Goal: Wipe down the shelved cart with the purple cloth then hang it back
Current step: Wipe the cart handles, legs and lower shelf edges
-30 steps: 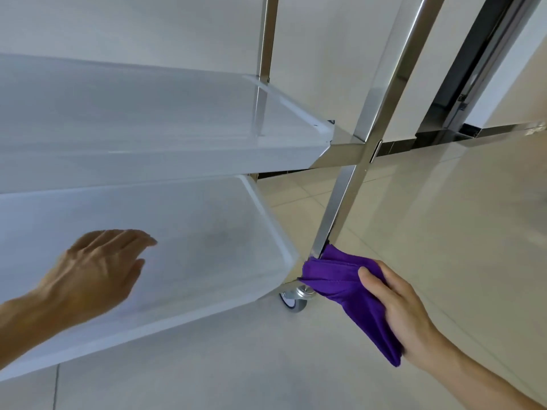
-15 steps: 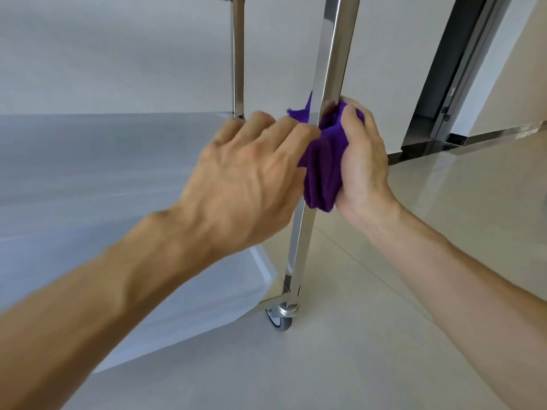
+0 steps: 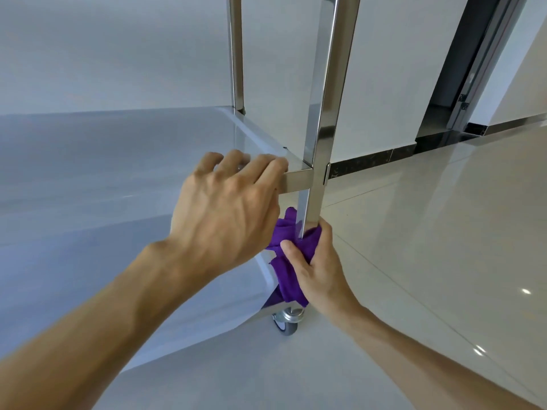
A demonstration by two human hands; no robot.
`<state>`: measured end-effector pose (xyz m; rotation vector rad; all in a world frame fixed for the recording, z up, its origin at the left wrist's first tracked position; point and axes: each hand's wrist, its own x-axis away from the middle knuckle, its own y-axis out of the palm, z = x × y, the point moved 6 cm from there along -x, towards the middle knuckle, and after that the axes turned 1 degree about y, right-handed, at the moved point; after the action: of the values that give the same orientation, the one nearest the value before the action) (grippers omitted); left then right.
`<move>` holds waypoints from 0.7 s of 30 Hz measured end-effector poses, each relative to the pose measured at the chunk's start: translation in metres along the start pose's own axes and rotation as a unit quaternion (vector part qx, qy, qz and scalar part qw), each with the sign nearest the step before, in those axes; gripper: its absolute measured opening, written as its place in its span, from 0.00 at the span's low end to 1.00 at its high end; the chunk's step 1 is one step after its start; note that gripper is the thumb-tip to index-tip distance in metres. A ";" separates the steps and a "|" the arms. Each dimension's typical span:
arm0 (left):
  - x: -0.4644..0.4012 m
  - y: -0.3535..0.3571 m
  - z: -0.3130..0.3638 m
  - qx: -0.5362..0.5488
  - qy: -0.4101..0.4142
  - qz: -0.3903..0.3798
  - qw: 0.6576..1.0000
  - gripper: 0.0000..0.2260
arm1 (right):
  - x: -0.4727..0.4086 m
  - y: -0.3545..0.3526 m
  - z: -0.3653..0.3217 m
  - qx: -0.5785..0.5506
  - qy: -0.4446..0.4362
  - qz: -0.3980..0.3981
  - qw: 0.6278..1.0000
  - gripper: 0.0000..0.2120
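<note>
We see the right hand (image 3: 321,270) clamped on the purple cloth (image 3: 285,272), wrapped round the cart's post (image 3: 321,149) below the shelf (image 3: 118,179). Left hand (image 3: 228,208) grips the shelf edge, fingers curled over. Open floor (image 3: 429,232) lies right of the post; wheel (image 3: 285,321) just beneath.

One view only — head-worn wide-angle cam, looking fwd and down from above the person's forearms, w/ strong wide-angle bending at the edges. It sits close in: the polished square steel cart upright (image 3: 324,113) fills the centre top to bottom, the flat steel middle shelf (image 3: 118,161) spreads across the left half. Glossy pale floor tiles (image 3: 429,232) fill the right and lower frame — a dark door frame (image 3: 473,69) stands far right. No 2nd view, so no overlap.
</note>
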<state>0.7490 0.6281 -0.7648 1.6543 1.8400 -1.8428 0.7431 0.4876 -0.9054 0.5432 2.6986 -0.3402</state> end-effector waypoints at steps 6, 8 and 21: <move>-0.002 0.007 -0.004 -0.019 -0.013 0.018 1.000 0.14 | -0.040 -0.006 -0.049 -0.024 -0.060 0.084 0.994 0.27; -0.003 0.007 -0.004 -0.021 -0.018 0.027 0.999 0.14 | -0.036 -0.004 -0.041 -0.022 -0.066 0.078 0.995 0.24; -0.011 0.001 -0.010 0.012 -0.065 -0.042 0.997 0.16 | 0.015 -0.009 0.047 0.113 0.104 -0.115 0.981 0.19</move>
<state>0.7606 0.6283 -0.7554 1.4465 1.8668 -1.9609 0.7406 0.4706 -0.9528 0.3433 2.9521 -0.6956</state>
